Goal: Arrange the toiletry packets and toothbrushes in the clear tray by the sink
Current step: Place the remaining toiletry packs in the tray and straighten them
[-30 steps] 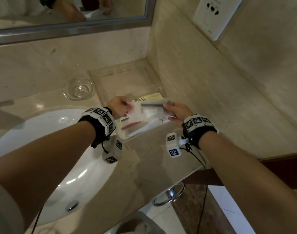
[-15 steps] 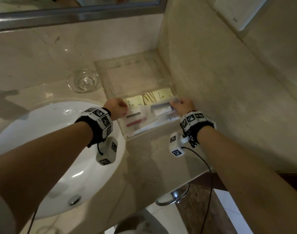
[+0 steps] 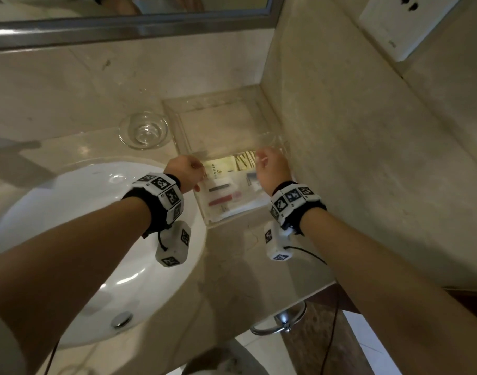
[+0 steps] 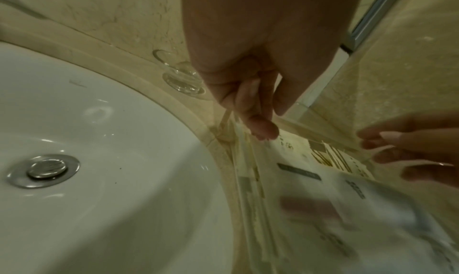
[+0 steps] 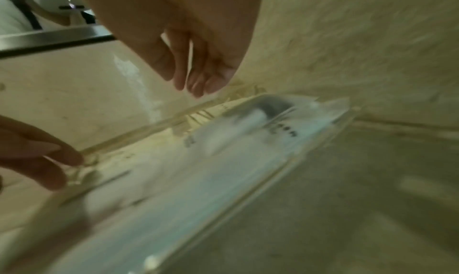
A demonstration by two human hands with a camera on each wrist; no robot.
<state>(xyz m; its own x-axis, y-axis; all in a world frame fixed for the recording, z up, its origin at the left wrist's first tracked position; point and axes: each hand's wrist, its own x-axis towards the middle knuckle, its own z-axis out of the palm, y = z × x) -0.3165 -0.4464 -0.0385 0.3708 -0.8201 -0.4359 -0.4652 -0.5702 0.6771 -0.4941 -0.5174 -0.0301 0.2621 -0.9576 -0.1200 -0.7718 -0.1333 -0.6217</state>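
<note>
At frame centre, white-wrapped toothbrush packets (image 3: 226, 196) lay in the clear acrylic tray (image 3: 233, 221). The left hand (image 3: 184, 173) (fingers curled) pinched its left wall; the right hand (image 3: 271, 167) hovered loosely spread, holding nothing.

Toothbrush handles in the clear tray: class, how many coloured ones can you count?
2: a dark handle and a red handle just nearer the camera, in the clear tray. Others may be hidden under the packets.
</note>
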